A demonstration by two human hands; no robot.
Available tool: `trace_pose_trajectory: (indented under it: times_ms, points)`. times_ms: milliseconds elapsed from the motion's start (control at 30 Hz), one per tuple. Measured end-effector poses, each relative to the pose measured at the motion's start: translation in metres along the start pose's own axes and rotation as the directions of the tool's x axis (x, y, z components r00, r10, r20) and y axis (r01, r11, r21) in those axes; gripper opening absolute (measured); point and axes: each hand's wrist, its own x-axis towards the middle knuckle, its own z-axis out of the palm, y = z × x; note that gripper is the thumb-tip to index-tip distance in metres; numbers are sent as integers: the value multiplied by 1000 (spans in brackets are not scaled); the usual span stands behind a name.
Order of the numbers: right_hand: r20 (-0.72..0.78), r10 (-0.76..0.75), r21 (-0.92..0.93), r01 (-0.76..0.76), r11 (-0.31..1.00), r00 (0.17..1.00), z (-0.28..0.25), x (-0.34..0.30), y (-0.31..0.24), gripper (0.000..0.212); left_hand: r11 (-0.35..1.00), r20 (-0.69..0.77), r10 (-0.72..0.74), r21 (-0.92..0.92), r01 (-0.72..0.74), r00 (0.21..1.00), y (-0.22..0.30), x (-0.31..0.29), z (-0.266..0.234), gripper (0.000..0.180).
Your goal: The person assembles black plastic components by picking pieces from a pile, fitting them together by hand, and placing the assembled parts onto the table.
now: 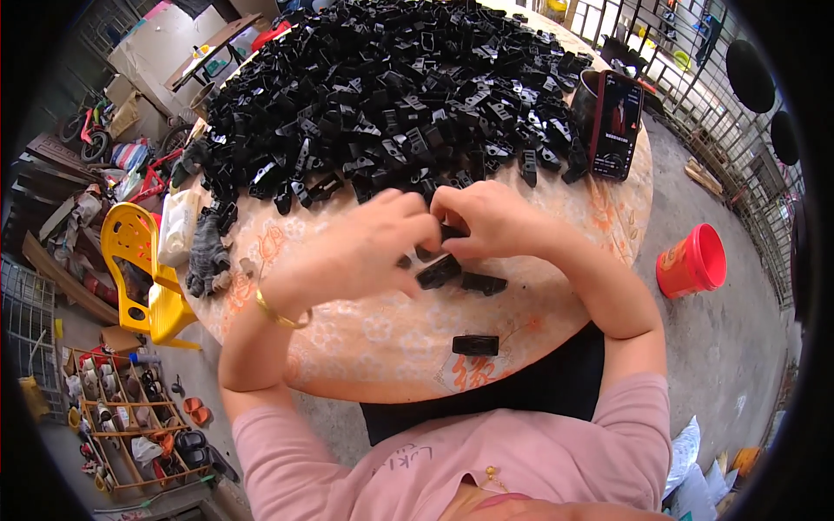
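A phone is standing upright at the table's right edge, leaning against a dark mug; its tall rectangular screen is showing a dark picture with red patches. A white, soft packet is lying at the table's left edge. Brown cardboard boxes are sitting on the floor beyond, at upper left.

A round worktop with a pale floral-patterned cover carries everything. A large heap of black plastic parts fills its far half. Nearer the front edge lie a few loose black pieces, and a single black piece sits alone close to the rim. A dark phone stands propped at the right edge, a grey glove at the left.
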Motion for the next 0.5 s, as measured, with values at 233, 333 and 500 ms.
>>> trace_pose_trajectory:
  times_ms: [233, 333, 500]
  points:
    - [-125, 1, 612, 76, 787, 992, 3, 8, 11, 33, 986, -148, -165, -39, 161, 975, -38, -13, 31, 29]
    - [-270, 69, 798, 183, 575, 960, 11, 11, 8, 33, 803, -290, -386, -573, 164, 876, -52, -10, 36, 24]
    - [-215, 276, 910, 90, 404, 937, 1, 10, 12, 35, 71, -128, -502, -992, -107, 855, -54, 12, 41, 26]
